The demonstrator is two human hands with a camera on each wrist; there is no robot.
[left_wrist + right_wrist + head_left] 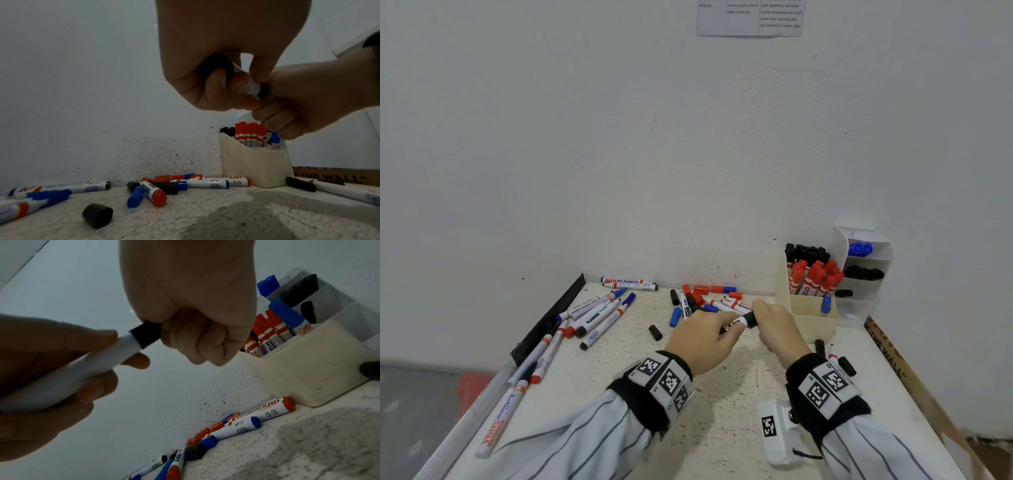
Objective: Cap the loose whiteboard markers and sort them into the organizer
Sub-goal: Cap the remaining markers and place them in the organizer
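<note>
Above the table's middle, my left hand (705, 337) grips the white barrel of a black whiteboard marker (86, 366). My right hand (777, 329) is curled round its black cap (147, 335), which sits on the marker's end. The two hands meet at the marker (743, 322) just left of the cream organizer (813, 317). That organizer holds several red markers (815, 277), black ones behind them and one blue marker (826, 306). Loose markers and caps (705, 299) lie in a pile beyond my hands.
A white tiered organizer (864, 270) behind the cream one holds blue and black caps. More markers (592, 317) are strewn at the table's left. A loose black cap (655, 332) lies left of my hands. Two markers (835, 359) lie at the right edge, by a cardboard box (893, 363).
</note>
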